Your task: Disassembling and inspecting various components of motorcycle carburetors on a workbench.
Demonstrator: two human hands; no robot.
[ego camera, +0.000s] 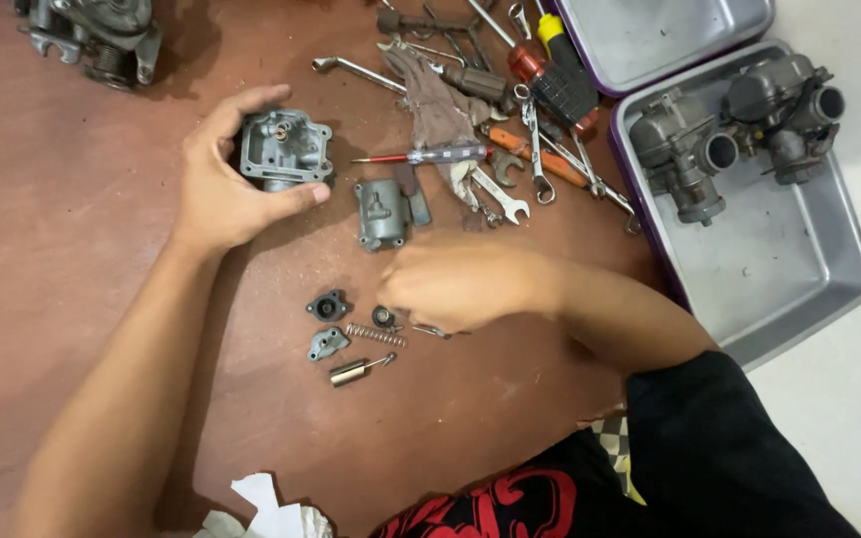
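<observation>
My left hand (pixel 219 179) grips a grey metal carburetor body (pixel 286 149) on the brown floor, thumb and fingers wrapped around its left side. My right hand (pixel 455 284) is blurred and curled low over a group of small parts; whether it pinches one I cannot tell. Under and beside it lie a coil spring (pixel 375 335), a small round black part (pixel 384 317), a black flanged cap (pixel 328 306), a grey bracket (pixel 327 344) and a brass plunger (pixel 353 372). A grey float bowl (pixel 382 213) lies just above my right hand.
A pile of wrenches, screwdrivers (pixel 429 155) and a rag (pixel 437 105) lies at the top centre. A metal tray (pixel 799 259) on the right holds a double carburetor (pixel 739 130); a second tray (pixel 650 35) lies above. Another engine part (pixel 97 35) is top left. White paper (pixel 266 513) lies near me.
</observation>
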